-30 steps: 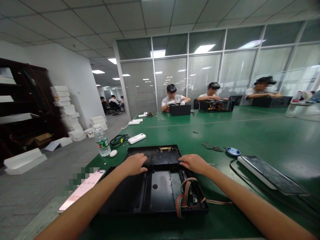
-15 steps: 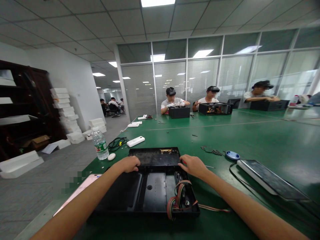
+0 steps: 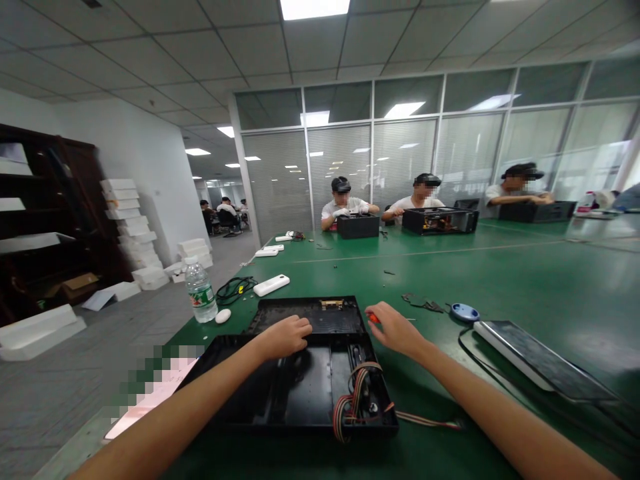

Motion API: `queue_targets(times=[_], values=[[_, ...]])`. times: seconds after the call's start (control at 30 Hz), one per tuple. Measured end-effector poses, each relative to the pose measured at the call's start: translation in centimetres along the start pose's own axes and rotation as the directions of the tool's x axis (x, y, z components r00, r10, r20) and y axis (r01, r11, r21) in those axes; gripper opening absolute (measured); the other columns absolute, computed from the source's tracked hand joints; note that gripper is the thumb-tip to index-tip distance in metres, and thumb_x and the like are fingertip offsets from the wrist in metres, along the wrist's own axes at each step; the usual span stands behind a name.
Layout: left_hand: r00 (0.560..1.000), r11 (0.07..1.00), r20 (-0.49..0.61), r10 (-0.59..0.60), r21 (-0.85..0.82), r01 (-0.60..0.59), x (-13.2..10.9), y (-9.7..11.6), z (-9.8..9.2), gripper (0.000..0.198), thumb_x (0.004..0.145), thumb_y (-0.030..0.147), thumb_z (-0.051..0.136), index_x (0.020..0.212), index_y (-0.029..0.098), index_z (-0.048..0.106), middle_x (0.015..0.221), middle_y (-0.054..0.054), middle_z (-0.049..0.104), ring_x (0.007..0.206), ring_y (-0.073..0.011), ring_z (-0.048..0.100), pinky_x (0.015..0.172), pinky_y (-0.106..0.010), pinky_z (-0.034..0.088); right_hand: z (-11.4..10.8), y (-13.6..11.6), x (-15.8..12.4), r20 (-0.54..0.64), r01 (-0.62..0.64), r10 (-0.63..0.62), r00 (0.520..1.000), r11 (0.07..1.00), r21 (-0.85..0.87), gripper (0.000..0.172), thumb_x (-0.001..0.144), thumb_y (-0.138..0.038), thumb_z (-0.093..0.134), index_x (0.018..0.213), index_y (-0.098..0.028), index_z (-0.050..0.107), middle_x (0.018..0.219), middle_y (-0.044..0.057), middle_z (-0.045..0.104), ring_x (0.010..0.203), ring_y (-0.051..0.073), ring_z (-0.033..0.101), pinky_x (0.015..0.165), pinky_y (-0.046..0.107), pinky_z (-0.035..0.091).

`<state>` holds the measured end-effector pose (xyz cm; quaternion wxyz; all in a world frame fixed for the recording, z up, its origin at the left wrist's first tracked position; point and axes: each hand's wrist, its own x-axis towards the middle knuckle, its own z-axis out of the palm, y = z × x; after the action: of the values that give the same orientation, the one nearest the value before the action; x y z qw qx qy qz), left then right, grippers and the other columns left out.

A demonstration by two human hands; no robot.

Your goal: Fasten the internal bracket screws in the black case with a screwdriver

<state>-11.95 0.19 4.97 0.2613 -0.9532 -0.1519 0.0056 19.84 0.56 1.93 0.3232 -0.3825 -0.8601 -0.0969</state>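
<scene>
In the head view, the left hand (image 3: 285, 337), fingers curled, has moved right, over the open black box (image 3: 310, 393) near us; I can't tell if it pinches anything. The right hand (image 3: 397, 328), closed round a small red-orange handle (image 3: 373, 319), has left the flat black panel (image 3: 295, 313) on the box's far side, so the panel seems let go.

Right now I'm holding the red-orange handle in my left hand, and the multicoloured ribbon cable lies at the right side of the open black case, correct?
Not the left hand: the head view shows the red-orange handle in your right hand. The multicoloured ribbon cable does lie at the right side of the open black case.
</scene>
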Motion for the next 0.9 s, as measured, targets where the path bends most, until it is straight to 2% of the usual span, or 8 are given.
queue_targets(times=[0.13,0.2,0.3,0.5,0.7,0.83,0.9], values=[[0.998,1.0,-0.065,-0.008,-0.018,0.007,-0.3,0.4,-0.5,0.014,0.087,0.013,0.045,0.079,0.014,0.057,0.089,-0.008,0.054,0.085,-0.0182,0.048,0.074,-0.03,0.039,-0.3,0.1,-0.1,0.006,0.055,-0.055,0.998,0.998,0.022,0.018,0.084,-0.018,0.044,0.1,-0.017,0.054,0.088,0.008,0.059,0.085,0.02,0.053,0.077,0.034,0.045],[0.993,0.995,-0.096,-0.064,-0.076,0.057,-0.4,0.4,-0.8,0.014,0.088,0.012,0.042,0.088,0.013,0.056,0.095,-0.009,0.055,0.09,-0.0181,0.049,0.079,-0.03,0.039,0.2,-0.3,-0.2,0.068,0.051,-0.052,0.996,0.999,0.01,0.018,0.086,-0.024,0.045,0.1,-0.017,0.054,0.088,0.008,0.059,0.082,0.02,0.054,0.075,0.033,0.045],[0.982,0.97,-0.119,-0.148,-0.21,0.121,0.2,0.1,-1.1,0.015,0.088,0.012,0.039,0.09,0.014,0.054,0.094,-0.008,0.057,0.089,-0.0167,0.052,0.081,-0.028,0.04,1.2,-1.0,-0.3,0.175,0.061,-0.057,0.983,0.998,-0.021,0.019,0.089,-0.028,0.043,0.098,-0.017,0.055,0.088,0.008,0.06,0.081,0.019,0.056,0.074,0.031,0.045],[0.959,0.87,-0.164,-0.229,-0.476,0.126,4.2,-0.2,-0.9,0.01,0.083,0.015,0.048,0.083,0.014,0.058,0.085,-0.005,0.061,0.08,-0.0137,0.056,0.077,-0.022,0.041,1.5,-1.3,0.0,0.208,0.041,-0.011,0.978,0.989,-0.14,0.022,0.09,-0.03,0.04,0.101,-0.018,0.055,0.092,0.008,0.062,0.084,0.02,0.058,0.073,0.03,0.044],[0.948,0.755,-0.21,-0.239,-0.654,0.045,8.3,0.5,0.1,0.006,0.076,0.012,0.055,0.077,0.012,0.061,0.08,-0.003,0.064,0.075,-0.0113,0.057,0.076,-0.019,0.041,0.7,-0.6,-0.9,0.201,-0.04,0.074,0.977,0.985,-0.17,0.031,0.087,-0.032,0.043,0.112,-0.015,0.05,0.101,0.01,0.062,0.089,0.021,0.059,0.076,0.031,0.043],[0.949,0.669,-0.158,-0.274,-0.74,0.071,9.3,0.9,0.8,0.013,0.075,0.012,0.058,0.088,0.012,0.063,0.079,-0.002,0.064,0.069,-0.0093,0.058,0.068,-0.017,0.043,0.5,-0.4,-1.0,0.201,-0.052,0.083,0.976,0.987,-0.153,0.029,0.087,-0.031,0.042,0.111,-0.016,0.051,0.102,0.01,0.062,0.09,0.021,0.059,0.078,0.03,0.042],[0.954,0.662,-0.122,-0.275,-0.743,0.096,9.5,1.0,1.0,0.016,0.075,0.014,0.06,0.09,0.012,0.063,0.078,-0.003,0.064,0.067,-0.0094,0.058,0.066,-0.016,0.044,0.4,-0.4,-0.9,0.196,-0.057,0.085,0.977,0.988,-0.146,0.029,0.087,-0.03,0.042,0.11,-0.016,0.052,0.102,0.01,0.062,0.091,0.02,0.059,0.078,0.03,0.042]])
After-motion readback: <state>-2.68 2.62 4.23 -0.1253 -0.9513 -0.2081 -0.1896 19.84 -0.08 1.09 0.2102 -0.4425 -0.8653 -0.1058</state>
